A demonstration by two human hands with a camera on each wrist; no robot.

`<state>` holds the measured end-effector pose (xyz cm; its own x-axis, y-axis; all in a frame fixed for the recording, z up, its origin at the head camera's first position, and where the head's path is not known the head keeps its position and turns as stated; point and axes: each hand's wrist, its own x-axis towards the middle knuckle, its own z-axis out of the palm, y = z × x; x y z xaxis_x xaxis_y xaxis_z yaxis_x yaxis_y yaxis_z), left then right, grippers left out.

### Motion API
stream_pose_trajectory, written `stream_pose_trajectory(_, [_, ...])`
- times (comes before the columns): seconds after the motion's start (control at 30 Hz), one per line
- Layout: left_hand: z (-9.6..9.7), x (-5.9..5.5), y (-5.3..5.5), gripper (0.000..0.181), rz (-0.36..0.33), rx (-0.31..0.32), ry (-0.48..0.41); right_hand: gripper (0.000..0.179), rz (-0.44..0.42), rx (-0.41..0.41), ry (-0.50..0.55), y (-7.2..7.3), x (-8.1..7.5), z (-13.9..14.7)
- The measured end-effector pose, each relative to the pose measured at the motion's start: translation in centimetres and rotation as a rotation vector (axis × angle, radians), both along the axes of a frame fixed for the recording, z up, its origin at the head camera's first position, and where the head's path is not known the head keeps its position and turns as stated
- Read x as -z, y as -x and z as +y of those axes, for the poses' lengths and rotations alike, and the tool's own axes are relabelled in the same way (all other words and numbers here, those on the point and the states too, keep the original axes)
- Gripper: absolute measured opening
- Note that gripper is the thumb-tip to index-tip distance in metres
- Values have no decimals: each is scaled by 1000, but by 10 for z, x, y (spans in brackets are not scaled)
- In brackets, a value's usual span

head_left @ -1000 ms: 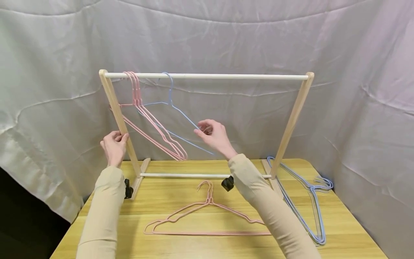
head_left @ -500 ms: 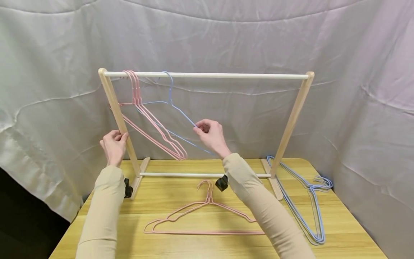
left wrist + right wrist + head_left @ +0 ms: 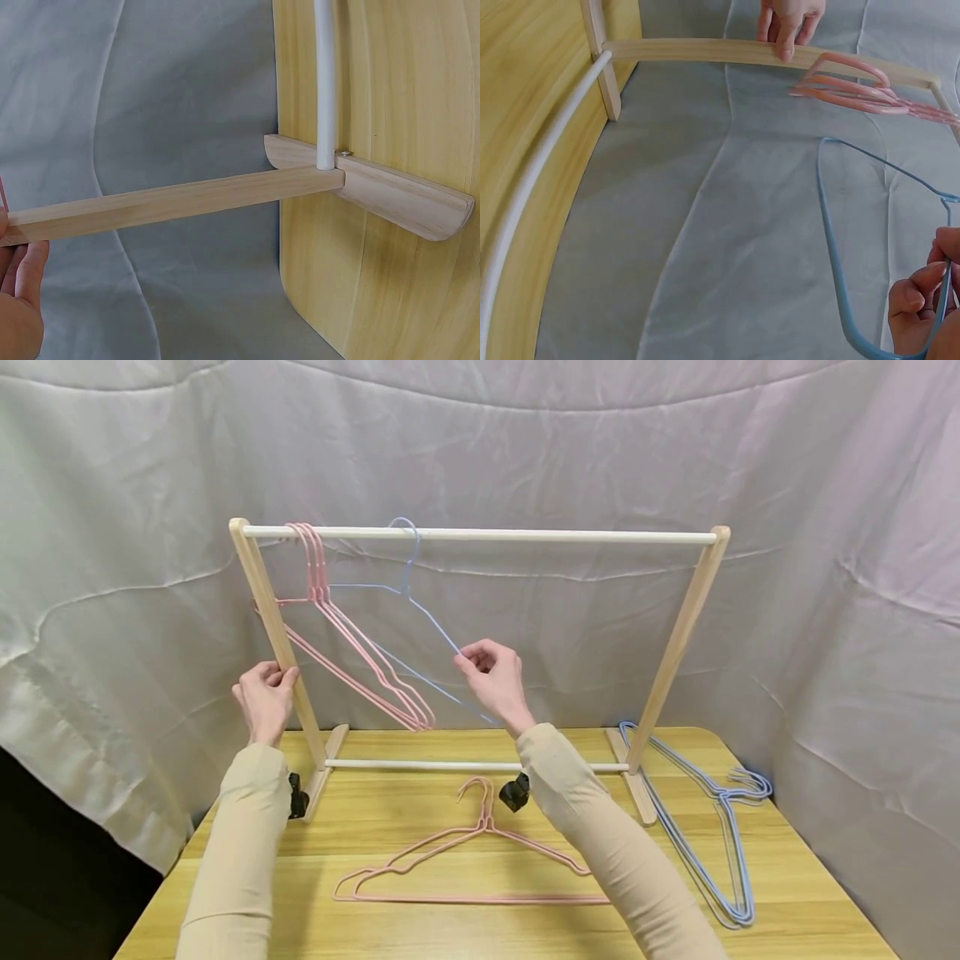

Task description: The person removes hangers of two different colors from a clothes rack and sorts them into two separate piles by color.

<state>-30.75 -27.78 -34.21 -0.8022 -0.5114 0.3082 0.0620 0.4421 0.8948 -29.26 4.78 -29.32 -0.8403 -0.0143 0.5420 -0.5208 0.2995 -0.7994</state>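
Note:
My right hand (image 3: 495, 681) pinches the right shoulder of a blue hanger (image 3: 431, 620). The hanger's hook (image 3: 412, 556) loops over the white top rail (image 3: 555, 535) of a small garment rack, its curve raised a little above the rail. My left hand (image 3: 264, 697) grips the rack's left wooden post (image 3: 262, 589) between thumb and fingers; the left wrist view shows the fingers at the edge of that post (image 3: 165, 202). Just left of the blue hanger, several pink hangers (image 3: 375, 664) hang close together by the post.
Pink hangers (image 3: 480, 900) lie flat on the wooden table (image 3: 420, 935) in front of the rack. Several blue hangers (image 3: 738, 860) are stacked on the table at the right, beside the rack's right post (image 3: 678, 643). A grey curtain (image 3: 480, 452) hangs behind.
Since half a second ago the blue hanger has shifted slightly right, its hook rising above the rail. My right hand has moved a little right with it. The left hand stays on the post.

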Motion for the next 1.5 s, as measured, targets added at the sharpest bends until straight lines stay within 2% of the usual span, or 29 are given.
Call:
stream_pose_trajectory(0.5, [1,0,1,37,6,-12,10,8,52,-14,170,-3,12,3])
stream_pose_trajectory(0.8, [0,0,1,38,-4,-11,1,8,57,-9,217,-8,20,7])
stream_pose_trajectory(1.17, [0,0,1,38,-8,-9,-1,9,35,-13,299,-13,35,19])
stream_pose_trajectory(1.5, [1,-1,0,37,-4,-17,5,12,43,-27,316,-19,58,42])
